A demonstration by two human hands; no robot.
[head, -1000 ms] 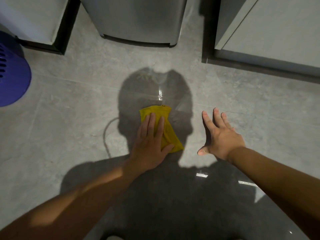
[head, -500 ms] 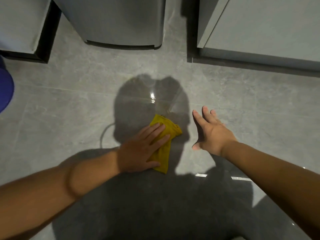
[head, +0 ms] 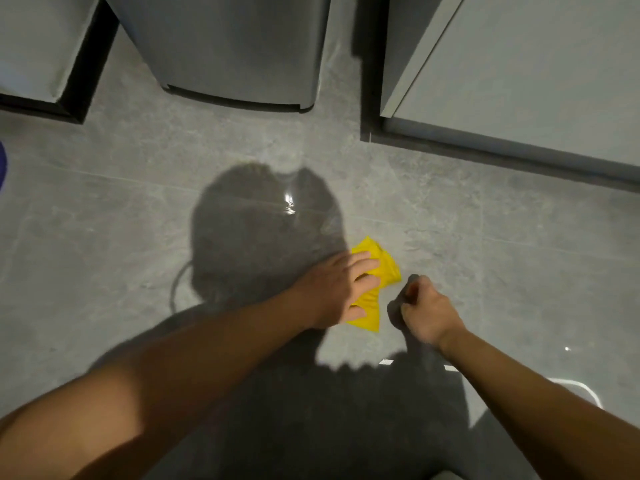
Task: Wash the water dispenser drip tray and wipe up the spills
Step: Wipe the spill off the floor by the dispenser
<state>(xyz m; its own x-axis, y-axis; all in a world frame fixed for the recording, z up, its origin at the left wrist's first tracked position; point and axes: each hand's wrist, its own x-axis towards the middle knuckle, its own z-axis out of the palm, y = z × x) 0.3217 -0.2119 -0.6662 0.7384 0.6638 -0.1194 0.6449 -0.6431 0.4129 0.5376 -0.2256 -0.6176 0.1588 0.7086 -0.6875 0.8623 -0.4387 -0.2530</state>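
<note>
A crumpled yellow cloth (head: pixel 375 292) lies on the grey tiled floor (head: pixel 104 220). My left hand (head: pixel 334 289) presses flat on the cloth's left half, fingers spread toward the right. Just right of the cloth my right hand (head: pixel 426 311) is curled into a loose fist with nothing visible in it, resting near the floor. A wet sheen with a bright glint marks the spill (head: pixel 289 206) on the tiles, up and left of the cloth. The base of the grey water dispenser (head: pixel 235 53) stands at the top centre. The drip tray is not in view.
Grey cabinets with dark plinths stand at the top left (head: pixel 34 53) and top right (head: pixel 519 71). A sliver of a blue object (head: pixel 1 164) shows at the left edge. My shadow covers the lower centre of the floor.
My left hand has slid the yellow cloth to the right across the floor. My right hand has closed from spread fingers into a fist.
</note>
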